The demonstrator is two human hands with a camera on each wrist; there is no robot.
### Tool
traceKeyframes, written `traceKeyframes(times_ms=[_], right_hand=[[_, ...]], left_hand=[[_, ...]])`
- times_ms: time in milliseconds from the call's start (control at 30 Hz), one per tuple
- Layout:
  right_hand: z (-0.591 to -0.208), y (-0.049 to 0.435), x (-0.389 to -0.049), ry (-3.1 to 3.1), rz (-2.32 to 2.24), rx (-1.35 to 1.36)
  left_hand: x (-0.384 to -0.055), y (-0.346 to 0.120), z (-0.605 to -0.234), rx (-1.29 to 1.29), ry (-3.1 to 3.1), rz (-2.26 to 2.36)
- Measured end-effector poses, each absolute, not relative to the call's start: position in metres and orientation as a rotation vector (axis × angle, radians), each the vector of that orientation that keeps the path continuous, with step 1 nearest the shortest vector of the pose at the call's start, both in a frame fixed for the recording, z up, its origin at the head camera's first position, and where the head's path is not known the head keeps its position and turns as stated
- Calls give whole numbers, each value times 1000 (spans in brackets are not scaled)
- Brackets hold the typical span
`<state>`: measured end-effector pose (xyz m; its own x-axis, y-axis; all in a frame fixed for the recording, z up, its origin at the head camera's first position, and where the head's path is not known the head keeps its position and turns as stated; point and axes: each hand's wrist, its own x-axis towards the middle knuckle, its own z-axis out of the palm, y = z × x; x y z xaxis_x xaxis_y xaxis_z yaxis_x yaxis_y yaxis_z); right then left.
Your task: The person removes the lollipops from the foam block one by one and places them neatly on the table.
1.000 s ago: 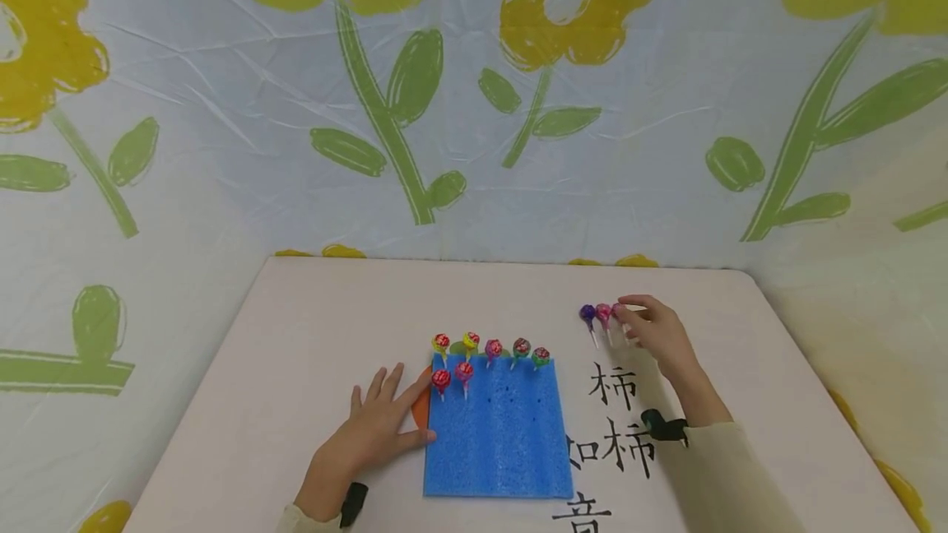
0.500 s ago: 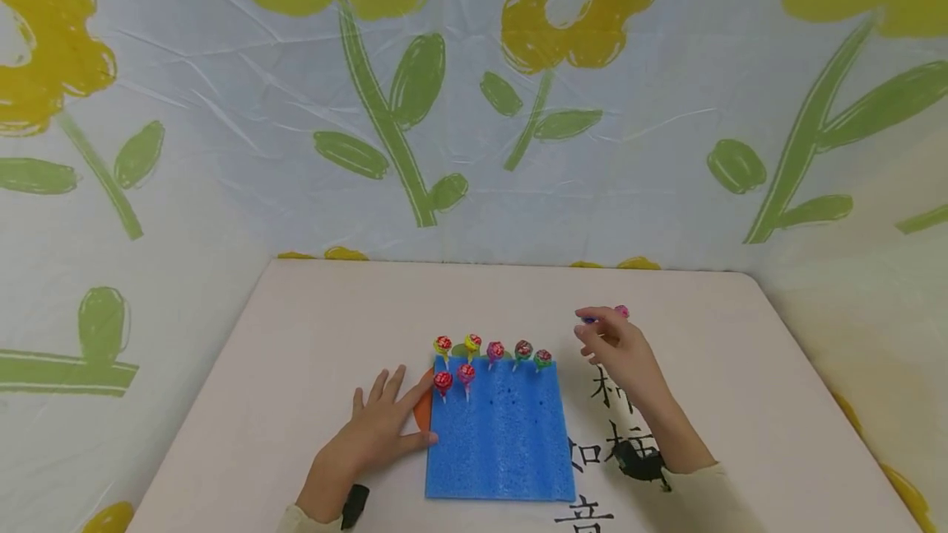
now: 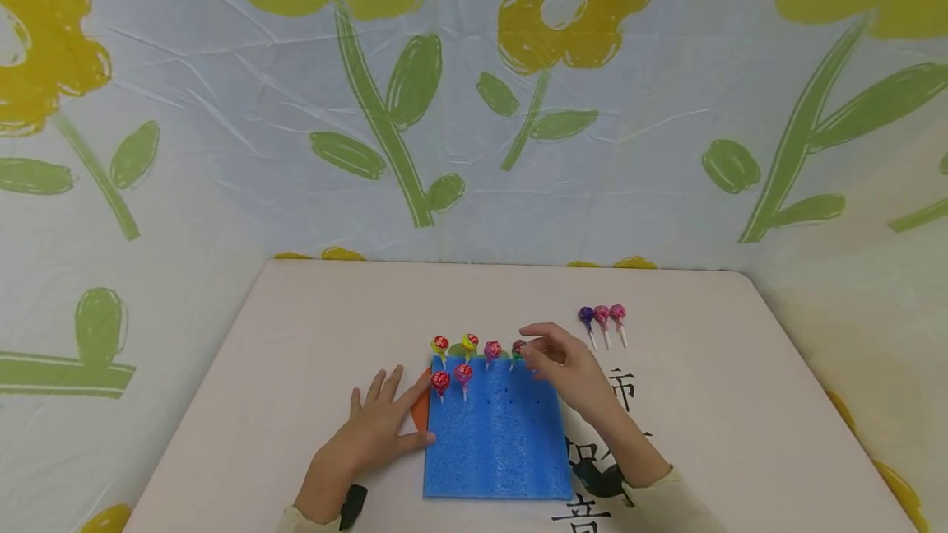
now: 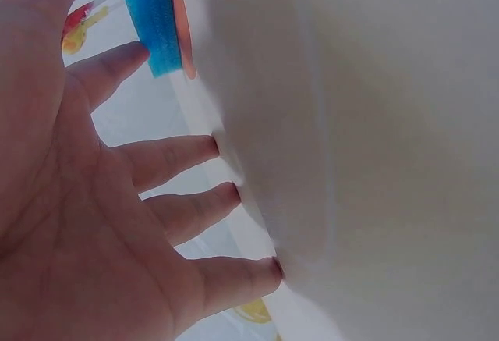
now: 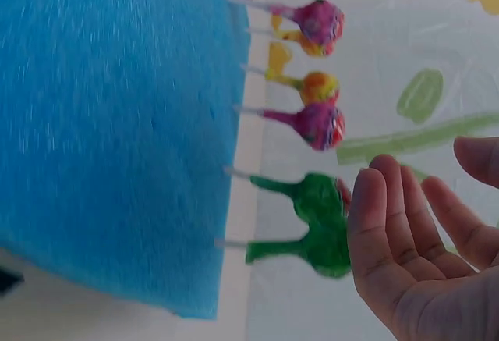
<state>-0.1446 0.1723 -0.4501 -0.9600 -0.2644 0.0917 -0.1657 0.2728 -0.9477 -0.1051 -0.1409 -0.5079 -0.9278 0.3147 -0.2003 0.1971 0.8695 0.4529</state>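
A blue foam block lies on the table with several wrapped lollipops standing in it. Its back row holds yellow, purple and green ones, with a red lollipop and a pink lollipop in front. My left hand rests spread at the block's left side, index finger and thumb at its edge. Over the back right corner hovers my right hand, fingers loosely bent, nothing between them. In the right wrist view its fingertips are by the two green lollipops; whether they touch cannot be told.
Three more lollipops, one dark purple and two pink, lie side by side at the back right. An orange shape shows beneath the block's left edge. Black written characters mark the table. A flowered cloth hangs behind.
My right hand has moved left and nearer, from the three lying lollipops to the block's back right corner. Those lollipops stay in place. My left hand has not moved.
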Motion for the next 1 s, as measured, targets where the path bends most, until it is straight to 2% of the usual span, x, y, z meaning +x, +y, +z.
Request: traceKeyframes(times_ms=[633, 1000], right_hand=[[-471, 130, -144, 2336, -1653, -575], [-478, 118, -144, 2220, -1639, -539]], left_hand=[[-105, -142, -509, 405, 2785, 626], [-106, -142, -508, 411, 2782, 619]])
